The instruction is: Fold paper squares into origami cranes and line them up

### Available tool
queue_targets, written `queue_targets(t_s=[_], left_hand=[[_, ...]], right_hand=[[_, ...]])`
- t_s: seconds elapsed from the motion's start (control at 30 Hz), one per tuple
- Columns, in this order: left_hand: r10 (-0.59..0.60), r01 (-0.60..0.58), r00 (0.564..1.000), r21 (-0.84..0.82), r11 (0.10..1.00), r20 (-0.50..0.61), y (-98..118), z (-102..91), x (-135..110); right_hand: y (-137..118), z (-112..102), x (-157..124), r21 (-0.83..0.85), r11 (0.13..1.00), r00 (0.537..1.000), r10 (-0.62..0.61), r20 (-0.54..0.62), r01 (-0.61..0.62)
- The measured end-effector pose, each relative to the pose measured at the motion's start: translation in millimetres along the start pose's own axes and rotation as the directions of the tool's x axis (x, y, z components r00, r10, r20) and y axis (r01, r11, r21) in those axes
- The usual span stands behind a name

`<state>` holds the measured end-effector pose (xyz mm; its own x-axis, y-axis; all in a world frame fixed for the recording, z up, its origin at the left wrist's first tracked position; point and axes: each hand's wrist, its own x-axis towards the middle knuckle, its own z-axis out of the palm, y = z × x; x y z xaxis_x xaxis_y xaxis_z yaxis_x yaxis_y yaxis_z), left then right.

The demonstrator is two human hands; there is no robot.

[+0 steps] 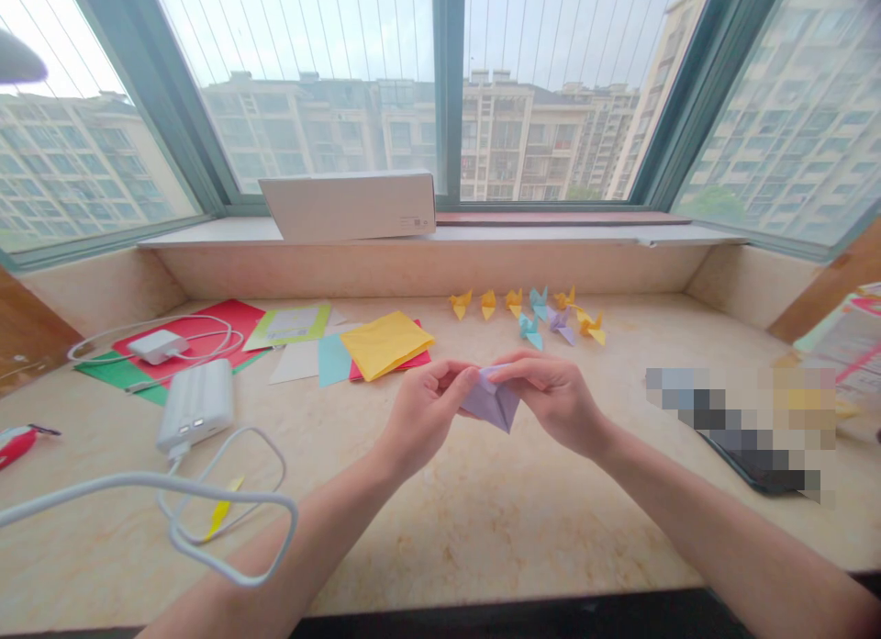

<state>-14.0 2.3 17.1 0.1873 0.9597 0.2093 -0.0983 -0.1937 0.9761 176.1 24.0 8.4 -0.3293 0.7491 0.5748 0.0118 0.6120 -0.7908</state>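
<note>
White cable (138, 480) is looping in front of the left forearm (330, 520). Purple paper (490, 407) is sitting between the left hand (423, 409) and right hand (561, 396), both pinching it over the counter (496, 529). Beyond, paper birds (529, 330) are standing, with yellow paper (385, 343) lying to their left.

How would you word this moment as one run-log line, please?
left hand: holding purple paper | right hand: holding same paper | paper: folded, between both hands | beyond hands: small paper birds on countertop

Forearms (330, 529) angle inward, left grip (428, 408) and right grip (561, 398) pinching.
</note>
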Motion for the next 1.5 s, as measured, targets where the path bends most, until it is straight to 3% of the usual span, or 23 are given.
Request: queue_targets(t_s=[0.2, 0.33, 0.47, 0.57, 0.67, 0.77, 0.93, 1.03, 1.27, 1.5], left_hand=[[0.196, -0.162, 0.975, 0.263, 0.951, -0.108, -7.6, 0.2, -0.3], [0.287, -0.222, 0.950, 0.382, 0.897, -0.120, -10.0, 1.5, -2.7], [0.190, -0.159, 0.975, 0.233, 0.959, -0.118, -7.2, 4.1, -5.0], [0.037, -0.037, 0.999, 0.055, 0.998, 0.009, -5.0, 7.7, -6.6], [-0.100, 0.105, 0.981, -0.022, 0.994, 0.166, -6.8, 12.8, -8.0], [-0.183, 0.207, 0.956, -0.087, 0.974, 0.229, -11.2, 16.3, -7.9], [-0.176, 0.187, 0.975, -0.073, 0.980, 0.132, -13.6, 12.6, -3.4], [-0.143, 0.143, 0.985, 0.006, 0.990, 0.095, -12.1, 9.9, -1.3], [-0.073, 0.062, 0.993, 0.125, 0.990, 0.089, -11.6, 13.1, -4.4], [-0.095, 0.091, 0.995, 0.080, 0.993, 0.043, -12.7, 10.4, -3.0]], right_hand=[[-1.6, 0.2, 3.3, 0.161, 0.963, 0.975, 0.223, -0.013, -0.218], [-2.6, 0.0, 5.8, 0.089, 0.954, 0.957, 0.289, -0.002, -0.287], [-1.7, 2.5, 6.3, 0.073, 0.955, 0.948, 0.295, -0.120, -0.287], [-0.5, 5.1, 6.2, 0.116, 0.954, 0.927, 0.298, -0.227, -0.278], [0.0, 7.8, 5.9, 0.177, 0.940, 0.904, 0.331, -0.270, -0.292], [-0.5, 9.2, 5.5, 0.214, 0.927, 0.905, 0.354, -0.235, -0.307], [-0.2, 6.6, 5.4, 0.257, 0.942, 0.963, 0.248, -0.102, -0.215], [2.7, 4.9, 4.6, 0.247, 0.947, 0.976, 0.217, -0.024, -0.205], [8.7, 7.5, 3.7, 0.154, 0.954, 0.943, 0.282, -0.174, -0.257], [0.4, 9.3, 7.2, 0.275, 0.912, 0.909, 0.365, -0.201, -0.305]])
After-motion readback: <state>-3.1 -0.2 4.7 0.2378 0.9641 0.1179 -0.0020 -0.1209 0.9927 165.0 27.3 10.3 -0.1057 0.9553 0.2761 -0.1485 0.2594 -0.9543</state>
